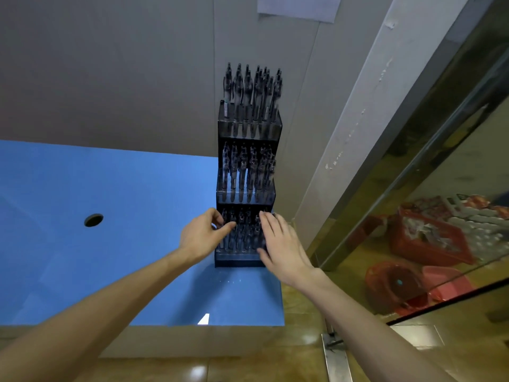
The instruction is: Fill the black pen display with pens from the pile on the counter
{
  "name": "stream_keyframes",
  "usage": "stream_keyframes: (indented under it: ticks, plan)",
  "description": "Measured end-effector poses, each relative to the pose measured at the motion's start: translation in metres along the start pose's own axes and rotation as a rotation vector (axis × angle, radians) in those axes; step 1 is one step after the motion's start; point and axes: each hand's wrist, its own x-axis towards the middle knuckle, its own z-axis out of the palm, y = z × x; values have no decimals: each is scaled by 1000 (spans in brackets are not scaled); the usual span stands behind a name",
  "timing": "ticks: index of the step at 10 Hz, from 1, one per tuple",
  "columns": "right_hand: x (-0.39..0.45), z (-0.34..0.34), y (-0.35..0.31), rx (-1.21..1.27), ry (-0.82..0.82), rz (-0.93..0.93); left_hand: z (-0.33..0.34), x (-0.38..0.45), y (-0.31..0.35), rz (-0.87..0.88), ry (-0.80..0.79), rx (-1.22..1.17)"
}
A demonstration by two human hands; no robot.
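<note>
Forearms: both bare, reaching from the near edge toward the display (249,133).
Left hand (202,237): at the display's lowest tier, left side; fingers curled, thumb and fingertips seemingly pinching a pen top, though blur makes this uncertain.
Right hand (281,244): at the same tier's right side; fingers straight and together, laid against the pens (253,172), thumb down by the front lip.
Hands: apart, the lowest tier between them.
Display: black, three stepped tiers, upright, its base on the counter (110,188) at the far right corner, against the wall (110,64).
Pens: dark, standing upright, crowding all three tiers.
Counter: blue, with a round hole (93,220) well left of the display.
</note>
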Motion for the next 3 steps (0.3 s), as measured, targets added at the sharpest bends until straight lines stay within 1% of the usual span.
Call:
stream_keyframes:
  ticks: [1,2,3]
  plan:
    - [-2,-10,-2,55,-55,5,-8,-2,4,-20,-44,63]
    - [-6,-19,-1,98,-33,21,-24,-11,15,25,-31,199]
    - [-14,-25,6,53,-35,58,-39,-21,28,89,-16,358]
